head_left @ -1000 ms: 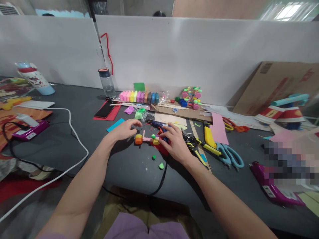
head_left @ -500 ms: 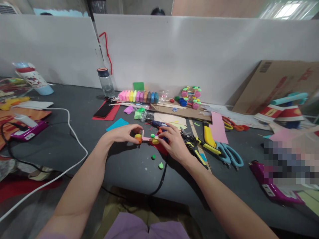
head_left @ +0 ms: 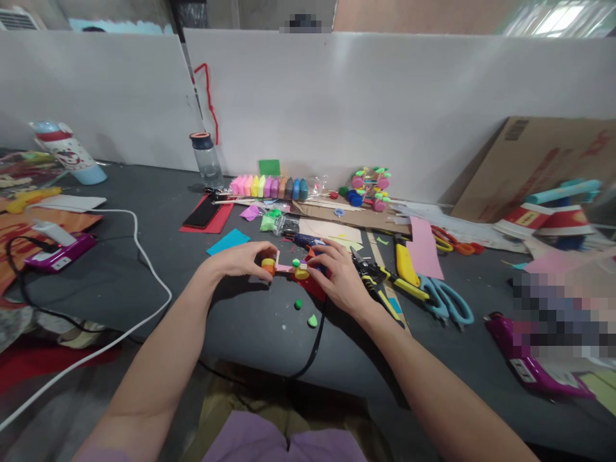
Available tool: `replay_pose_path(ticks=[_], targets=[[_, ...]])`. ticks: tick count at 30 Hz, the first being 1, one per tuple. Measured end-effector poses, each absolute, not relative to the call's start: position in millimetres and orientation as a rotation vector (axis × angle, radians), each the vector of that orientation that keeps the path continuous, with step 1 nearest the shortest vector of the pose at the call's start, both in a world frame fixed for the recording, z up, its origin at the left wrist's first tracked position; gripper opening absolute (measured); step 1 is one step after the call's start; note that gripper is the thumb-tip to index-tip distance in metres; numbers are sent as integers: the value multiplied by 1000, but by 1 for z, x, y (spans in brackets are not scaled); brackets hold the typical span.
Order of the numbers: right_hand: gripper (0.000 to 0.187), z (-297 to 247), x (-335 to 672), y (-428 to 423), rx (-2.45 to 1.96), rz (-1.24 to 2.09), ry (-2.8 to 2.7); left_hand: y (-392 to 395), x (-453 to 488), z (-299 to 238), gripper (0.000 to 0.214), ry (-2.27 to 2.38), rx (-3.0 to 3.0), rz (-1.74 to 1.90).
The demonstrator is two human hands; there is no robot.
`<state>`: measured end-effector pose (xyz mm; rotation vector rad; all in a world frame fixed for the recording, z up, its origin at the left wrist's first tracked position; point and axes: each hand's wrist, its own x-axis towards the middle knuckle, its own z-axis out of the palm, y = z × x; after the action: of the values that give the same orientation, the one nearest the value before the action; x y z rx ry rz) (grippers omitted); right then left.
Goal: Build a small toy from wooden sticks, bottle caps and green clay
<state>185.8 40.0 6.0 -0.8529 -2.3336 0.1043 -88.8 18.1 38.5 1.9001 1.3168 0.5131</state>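
A small craft model (head_left: 283, 268) with a pink strip, yellow and orange round end pieces and a green ball on top spans the gap between my hands, just above the dark table. My left hand (head_left: 243, 262) is closed on its orange-and-yellow end, thumb below and fingers above. At the other end, by the yellow piece, the fingers of my right hand (head_left: 339, 276) pinch the model. A dark green clay ball (head_left: 298, 304) and a light green clay piece (head_left: 312, 321) lie in front. Behind my right hand is a blue glue gun (head_left: 305, 239), partly hidden.
Wire cutters (head_left: 373, 282), blue-handled scissors (head_left: 447, 301) and a yellow cutter (head_left: 407, 262) lie to the right. Coloured clay blocks (head_left: 269, 187) line the back beside a colourful model (head_left: 370, 189). A water bottle (head_left: 206, 160) stands back left; a white cable (head_left: 149, 263) crosses the left side.
Both hands keep their hold on the model with hardly any movement. The whole view has shifted very slightly.
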Motion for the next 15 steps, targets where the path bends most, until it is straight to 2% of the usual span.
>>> replay_pose_path(ticks=[9,15], targets=[[22,12,193,42,-921,99,-2205,25,-95,40,27,1362,1766,1084],[26,6,192,42,-886,119,-2317,35,-101,27,25,1449,1554,1395]])
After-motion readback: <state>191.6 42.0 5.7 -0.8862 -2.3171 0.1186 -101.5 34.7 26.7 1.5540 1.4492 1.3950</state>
